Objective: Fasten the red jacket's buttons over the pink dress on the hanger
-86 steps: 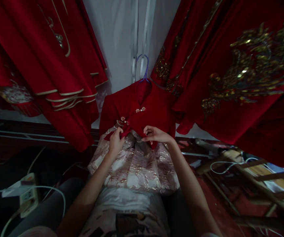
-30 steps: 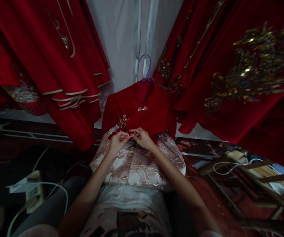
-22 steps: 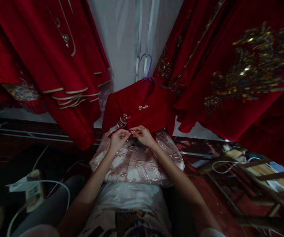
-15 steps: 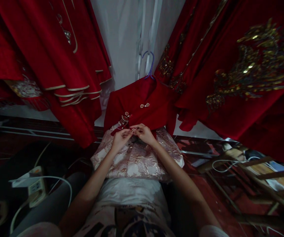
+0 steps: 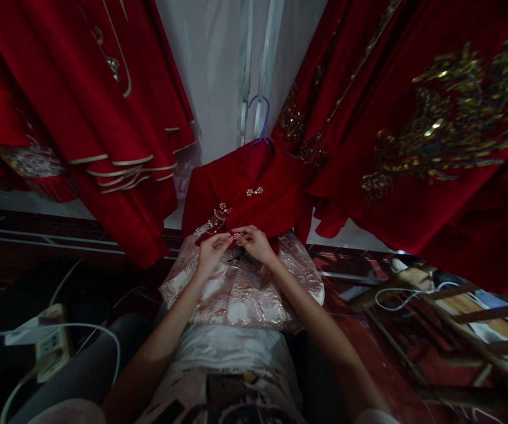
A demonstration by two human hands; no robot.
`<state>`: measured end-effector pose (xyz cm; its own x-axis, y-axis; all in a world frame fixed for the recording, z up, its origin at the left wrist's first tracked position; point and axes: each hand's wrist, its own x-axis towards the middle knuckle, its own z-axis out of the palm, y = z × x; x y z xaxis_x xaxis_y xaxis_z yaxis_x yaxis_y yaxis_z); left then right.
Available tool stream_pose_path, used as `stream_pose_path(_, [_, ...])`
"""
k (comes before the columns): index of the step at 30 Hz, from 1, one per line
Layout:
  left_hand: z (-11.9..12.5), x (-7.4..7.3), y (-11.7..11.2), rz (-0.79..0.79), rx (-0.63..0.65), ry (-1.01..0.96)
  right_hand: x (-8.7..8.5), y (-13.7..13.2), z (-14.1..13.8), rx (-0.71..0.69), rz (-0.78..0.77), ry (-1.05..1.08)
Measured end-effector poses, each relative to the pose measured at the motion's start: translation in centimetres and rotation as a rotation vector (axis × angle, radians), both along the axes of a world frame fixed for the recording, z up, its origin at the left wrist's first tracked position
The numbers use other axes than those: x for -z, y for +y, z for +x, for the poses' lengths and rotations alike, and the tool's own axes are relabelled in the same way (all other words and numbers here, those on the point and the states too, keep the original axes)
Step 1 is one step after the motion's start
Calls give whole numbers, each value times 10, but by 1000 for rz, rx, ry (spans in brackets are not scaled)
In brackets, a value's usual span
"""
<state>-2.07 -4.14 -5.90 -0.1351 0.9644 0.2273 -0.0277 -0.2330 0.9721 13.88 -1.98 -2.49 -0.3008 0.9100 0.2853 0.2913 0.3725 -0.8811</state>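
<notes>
A red jacket (image 5: 205, 185) on a purple hanger (image 5: 264, 121) lies with its lower part over a shiny pink-and-white quilted bundle (image 5: 254, 288) on my lap. My left hand (image 5: 212, 252) pinches the jacket's front near its lower edge. Close beside it, my right hand (image 5: 256, 242) is closed at the same spot, fingertips nearly touching the left. Between the fingertips sits a small beaded clasp (image 5: 236, 237), partly hidden by them. Another beaded clasp (image 5: 254, 192) is fastened higher on the chest. A beaded tassel ornament (image 5: 219, 217) hangs left of my hands.
Red garments (image 5: 125, 135) with pale edging hang at left. At right hangs a red garment with gold sequin embroidery (image 5: 430, 123). A power strip (image 5: 53, 347) with white cables is at lower left, a wooden rack (image 5: 457, 318) at lower right.
The view has shifted slightly, so everything sits a little further left. Both hands stay at the beaded clasp, with only slight finger movement.
</notes>
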Motion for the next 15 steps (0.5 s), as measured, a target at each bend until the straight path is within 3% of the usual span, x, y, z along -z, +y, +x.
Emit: stream_pose_path(15, [-2, 4, 0, -1, -13, 27, 0, -8, -5, 58, 138, -61])
